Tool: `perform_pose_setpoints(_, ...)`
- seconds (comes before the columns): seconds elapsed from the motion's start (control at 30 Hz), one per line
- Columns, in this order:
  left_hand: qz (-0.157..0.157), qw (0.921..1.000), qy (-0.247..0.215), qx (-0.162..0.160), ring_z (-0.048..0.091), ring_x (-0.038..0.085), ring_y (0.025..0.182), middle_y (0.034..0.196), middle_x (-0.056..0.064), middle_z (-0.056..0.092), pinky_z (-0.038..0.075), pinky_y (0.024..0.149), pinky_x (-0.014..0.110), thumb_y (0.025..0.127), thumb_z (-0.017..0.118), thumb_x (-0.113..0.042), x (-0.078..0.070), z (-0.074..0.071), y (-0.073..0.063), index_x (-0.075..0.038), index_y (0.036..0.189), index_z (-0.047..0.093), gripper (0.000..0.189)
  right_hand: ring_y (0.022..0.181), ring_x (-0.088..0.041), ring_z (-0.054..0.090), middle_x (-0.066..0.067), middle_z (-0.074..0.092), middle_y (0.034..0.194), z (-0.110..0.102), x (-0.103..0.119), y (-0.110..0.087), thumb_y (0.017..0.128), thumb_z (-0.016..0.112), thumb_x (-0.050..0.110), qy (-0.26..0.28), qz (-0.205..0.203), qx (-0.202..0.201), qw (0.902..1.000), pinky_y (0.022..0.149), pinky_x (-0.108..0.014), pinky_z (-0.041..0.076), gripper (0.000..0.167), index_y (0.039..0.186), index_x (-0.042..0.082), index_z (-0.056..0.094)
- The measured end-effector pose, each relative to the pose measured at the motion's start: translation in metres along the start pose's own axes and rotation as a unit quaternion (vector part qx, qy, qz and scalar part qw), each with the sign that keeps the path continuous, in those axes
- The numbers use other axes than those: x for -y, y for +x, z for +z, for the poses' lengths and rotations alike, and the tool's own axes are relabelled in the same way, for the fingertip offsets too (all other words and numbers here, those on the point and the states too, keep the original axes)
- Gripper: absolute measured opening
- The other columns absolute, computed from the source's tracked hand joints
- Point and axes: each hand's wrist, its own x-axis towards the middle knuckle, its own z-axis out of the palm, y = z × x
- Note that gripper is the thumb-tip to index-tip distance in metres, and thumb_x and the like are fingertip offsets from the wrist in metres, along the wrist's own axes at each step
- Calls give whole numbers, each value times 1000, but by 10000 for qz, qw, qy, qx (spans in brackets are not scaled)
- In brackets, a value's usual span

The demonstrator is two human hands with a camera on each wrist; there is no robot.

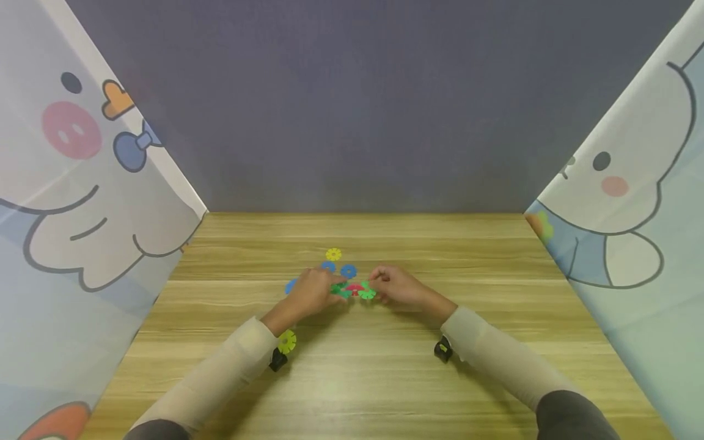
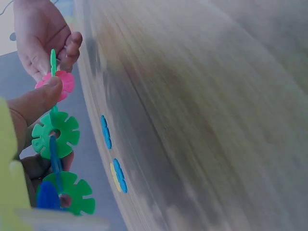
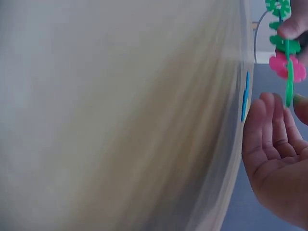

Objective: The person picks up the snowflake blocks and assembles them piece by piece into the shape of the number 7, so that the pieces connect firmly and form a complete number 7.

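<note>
A chain of interlocking notched plastic discs hangs between my hands, over the tabletop. My left hand (image 1: 312,291) grips it, its thumb lying on the pink disc (image 2: 67,83). Further back along the chain come a green disc (image 2: 70,127), a blue disc seen edge-on (image 2: 54,151) and another green disc (image 2: 81,195). The last green disc (image 1: 367,294), set at an angle into the pink one, is pinched by its edge between thumb and fingertips of my right hand (image 1: 403,286). In the right wrist view that hand's other fingers (image 3: 267,125) stay loosely bent.
Beyond the hands lie a yellow disc (image 1: 333,254) and blue discs (image 1: 349,271) on the wooden table (image 1: 352,379). Another blue disc (image 1: 290,286) shows left of the left hand. A yellow-green disc (image 1: 286,341) sits by the left wrist. A grey panel (image 1: 352,110) stands behind.
</note>
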Motion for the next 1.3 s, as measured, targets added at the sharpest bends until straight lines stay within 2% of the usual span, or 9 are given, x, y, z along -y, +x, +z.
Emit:
perform_pose_setpoints(0.1, -12, 9999, 15, -115, 69, 19, 72, 101, 3, 80, 58, 65, 32, 78, 86, -43, 1, 0, -3, -18, 116, 78, 46, 76, -18, 65, -6, 68, 91, -6, 1, 5, 103, 61, 26, -537, -161, -96, 9984, 66, -31, 59, 21, 113, 9, 68)
perform_pose_setpoints(0.23, -11, 9999, -36, -118, 75, 26, 88, 105, 1, 80, 61, 80, 44, 78, 86, -42, 1, 3, -7, -17, 115, 79, 45, 77, -18, 66, -6, 70, 95, -12, 4, 13, 103, 61, 26, -1073, -359, -164, 9934, 66, -31, 60, 26, 120, 7, 68)
perform_pose_setpoints(0.4, 20, 9999, -95, -31, 74, 24, 89, 102, 2, 80, 61, 80, 45, 77, 86, -42, -1, 7, -10, -19, 115, 79, 45, 87, -17, 68, -7, 72, 105, -13, 8, 26, 103, 60, 23, -1592, -586, -305, 9850, 76, -30, 60, 29, 125, 5, 68)
perform_pose_setpoints(0.6, 42, 9999, -96, 58, 73, 25, 87, 98, 4, 80, 61, 77, 48, 78, 86, -42, -1, 9, -13, -18, 115, 78, 45, 103, -22, 70, -9, 75, 112, -8, 13, 41, 102, 61, 20, -2243, -887, -329, 9699, 94, -37, 59, 28, 125, 6, 69)
perform_pose_setpoints(0.7, 22, 9999, -8, 130, 73, 24, 87, 98, 3, 79, 61, 76, 47, 78, 86, -44, 0, 9, -15, -20, 116, 78, 46, 105, -23, 70, -10, 74, 115, -4, 14, 48, 101, 61, 20, -2419, -924, -296, 9654, 93, -39, 60, 30, 128, 7, 67)
perform_pose_setpoints(0.87, 1, 9999, 24, 132, 73, 24, 86, 97, 2, 79, 61, 75, 49, 77, 86, -45, 0, 8, -16, -21, 116, 78, 46, 90, -20, 69, -10, 74, 104, 3, 20, 61, 99, 64, 19, -2601, -893, -85, 9614, 83, -35, 60, 38, 134, 5, 63)
perform_pose_setpoints(1.0, -27, 9998, -86, 194, 73, 27, 89, 98, 3, 79, 60, 79, 53, 78, 86, -44, -1, 7, -17, -21, 116, 78, 45, 87, -17, 66, -8, 73, 103, 8, 23, 68, 98, 68, 23, -2937, -898, 80, 9516, 81, -33, 58, 43, 136, 5, 62)
perform_pose_setpoints(1.13, 4, 9999, -58, 117, 73, 27, 89, 96, 3, 79, 61, 78, 50, 77, 86, -45, 0, 7, -16, -21, 115, 78, 46, 93, -17, 66, -6, 73, 109, 11, 24, 71, 98, 69, 26, -3310, -918, 2, 9392, 86, -35, 57, 40, 133, 7, 65)
perform_pose_setpoints(1.3, 37, 10000, -11, 11, 74, 27, 92, 101, 2, 80, 62, 76, 45, 76, 86, -45, 2, 6, -15, -20, 115, 79, 47, 103, -23, 67, -8, 73, 115, 12, 25, 72, 96, 72, 24, -3344, -812, -73, 9389, 94, -41, 57, 38, 129, 6, 68)
